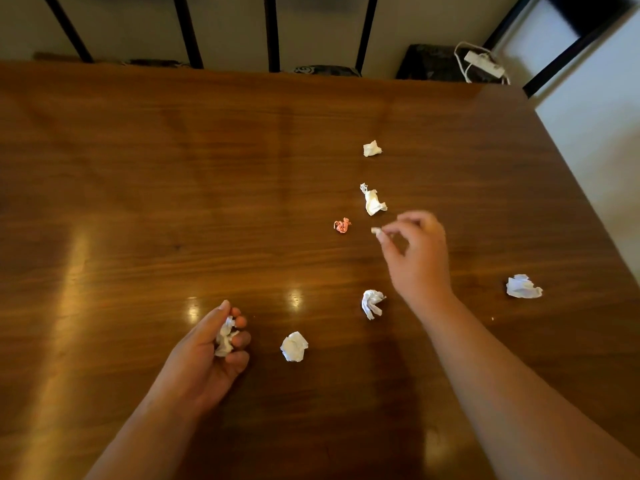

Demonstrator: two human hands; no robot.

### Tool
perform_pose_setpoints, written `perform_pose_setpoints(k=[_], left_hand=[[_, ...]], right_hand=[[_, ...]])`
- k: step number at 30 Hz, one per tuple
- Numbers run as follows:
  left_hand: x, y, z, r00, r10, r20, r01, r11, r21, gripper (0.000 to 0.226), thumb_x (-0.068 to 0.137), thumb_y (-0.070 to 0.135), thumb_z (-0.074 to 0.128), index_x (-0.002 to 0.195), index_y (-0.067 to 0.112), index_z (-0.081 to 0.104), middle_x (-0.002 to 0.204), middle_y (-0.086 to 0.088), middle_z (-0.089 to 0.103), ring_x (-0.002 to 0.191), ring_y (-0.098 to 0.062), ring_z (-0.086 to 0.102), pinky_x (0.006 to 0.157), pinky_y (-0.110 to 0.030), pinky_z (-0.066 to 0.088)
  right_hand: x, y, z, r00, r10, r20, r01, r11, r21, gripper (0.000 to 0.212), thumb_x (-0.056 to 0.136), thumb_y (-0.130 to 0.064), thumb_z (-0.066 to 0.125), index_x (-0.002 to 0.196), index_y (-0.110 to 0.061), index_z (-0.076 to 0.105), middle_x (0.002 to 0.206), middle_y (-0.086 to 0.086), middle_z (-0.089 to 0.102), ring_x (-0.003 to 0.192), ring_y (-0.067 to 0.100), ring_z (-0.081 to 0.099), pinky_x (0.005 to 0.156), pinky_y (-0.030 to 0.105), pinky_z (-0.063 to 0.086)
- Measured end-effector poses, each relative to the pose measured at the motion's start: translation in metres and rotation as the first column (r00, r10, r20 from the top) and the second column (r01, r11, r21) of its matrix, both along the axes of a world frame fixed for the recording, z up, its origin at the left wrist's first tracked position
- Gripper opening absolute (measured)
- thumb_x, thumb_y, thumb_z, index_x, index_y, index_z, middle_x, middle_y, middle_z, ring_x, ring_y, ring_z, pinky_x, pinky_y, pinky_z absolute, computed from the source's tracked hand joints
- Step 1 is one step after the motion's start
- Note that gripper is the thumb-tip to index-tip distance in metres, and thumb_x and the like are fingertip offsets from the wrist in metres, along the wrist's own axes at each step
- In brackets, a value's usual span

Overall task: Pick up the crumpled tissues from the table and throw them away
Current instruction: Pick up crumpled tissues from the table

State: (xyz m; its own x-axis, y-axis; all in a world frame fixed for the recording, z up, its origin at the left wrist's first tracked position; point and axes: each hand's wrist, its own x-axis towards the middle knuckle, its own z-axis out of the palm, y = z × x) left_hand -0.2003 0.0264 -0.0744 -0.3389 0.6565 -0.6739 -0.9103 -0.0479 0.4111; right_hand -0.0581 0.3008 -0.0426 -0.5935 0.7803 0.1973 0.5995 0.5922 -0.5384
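Observation:
Several crumpled tissues lie on the brown wooden table (173,168). My left hand (204,358) is curled around a white tissue wad (225,337) near the table's front. My right hand (419,258) hovers over the middle, thumb and forefinger pinching a tiny pale scrap (375,231). Loose white tissues lie at the far middle (372,148), just beyond my right fingers (373,200), under my right wrist (371,303), between my hands (294,346) and at the right (523,286). A small orange-pink crumpled piece (342,225) sits left of my right fingertips.
Black chair backs (272,32) with patterned seats stand along the table's far edge. A white power strip (484,64) with its cord rests on a seat at the far right. The table's right edge runs diagonally beside a pale floor (595,126).

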Motion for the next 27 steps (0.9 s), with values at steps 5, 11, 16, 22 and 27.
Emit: perform_pose_setpoints(k=[5, 11, 16, 22, 27], left_hand=[[-0.013, -0.005, -0.001, 0.999, 0.011, -0.031, -0.011, 1.0, -0.021, 0.017, 0.084, 0.032, 0.061, 0.075, 0.019, 0.066, 0.068, 0.003, 0.056, 0.049, -0.006, 0.048, 0.035, -0.018, 0.038], [-0.027, -0.023, -0.005, 0.999, 0.032, -0.007, -0.032, 0.998, -0.049, 0.017, 0.085, 0.032, 0.06, 0.077, 0.017, 0.066, 0.069, 0.001, 0.057, 0.05, -0.007, 0.049, 0.036, -0.019, 0.039], [-0.029, -0.033, -0.008, 0.999, 0.031, 0.018, -0.029, 0.998, -0.063, 0.018, 0.087, 0.032, 0.059, 0.08, 0.017, 0.066, 0.071, 0.001, 0.057, 0.052, -0.007, 0.05, 0.037, -0.019, 0.04], [-0.018, -0.04, -0.004, 1.0, 0.015, 0.009, -0.015, 0.998, -0.067, 0.018, 0.086, 0.032, 0.061, 0.079, 0.017, 0.069, 0.071, 0.0, 0.057, 0.053, -0.008, 0.051, 0.038, -0.02, 0.041], [0.005, -0.057, 0.009, 1.0, 0.022, -0.008, -0.023, 0.996, -0.085, 0.018, 0.083, 0.032, 0.064, 0.078, 0.016, 0.069, 0.071, -0.001, 0.058, 0.053, -0.009, 0.051, 0.037, -0.021, 0.041]], right_hand=[[-0.061, 0.062, -0.023, 0.987, 0.031, 0.157, -0.01, 0.991, -0.135, 0.005, 0.086, -0.02, 0.069, 0.088, -0.017, 0.072, 0.145, 0.002, 0.046, 0.134, 0.023, 0.038, 0.097, 0.031, 0.038], [-0.085, 0.084, -0.037, 0.949, 0.094, 0.302, -0.024, 0.974, -0.226, 0.01, 0.085, -0.016, 0.069, 0.076, -0.019, 0.069, 0.135, 0.002, 0.055, 0.127, 0.024, 0.048, 0.088, 0.031, 0.041], [-0.08, 0.077, -0.041, 0.957, 0.07, 0.282, -0.02, 0.984, -0.174, 0.013, 0.087, -0.012, 0.066, 0.096, -0.02, 0.061, 0.118, 0.005, 0.06, 0.099, 0.021, 0.059, 0.069, 0.025, 0.045], [-0.056, 0.051, -0.036, 0.984, -0.036, 0.175, 0.088, 0.95, -0.3, 0.028, 0.092, -0.011, 0.053, 0.117, -0.021, 0.061, 0.104, 0.004, 0.067, 0.08, 0.016, 0.061, 0.063, 0.027, 0.048], [-0.006, 0.001, -0.015, 0.883, -0.463, -0.07, 0.192, 0.495, -0.848, 0.026, 0.092, -0.018, 0.043, 0.073, -0.015, 0.06, 0.064, -0.001, 0.046, 0.045, 0.008, 0.034, 0.039, 0.023, 0.025]])
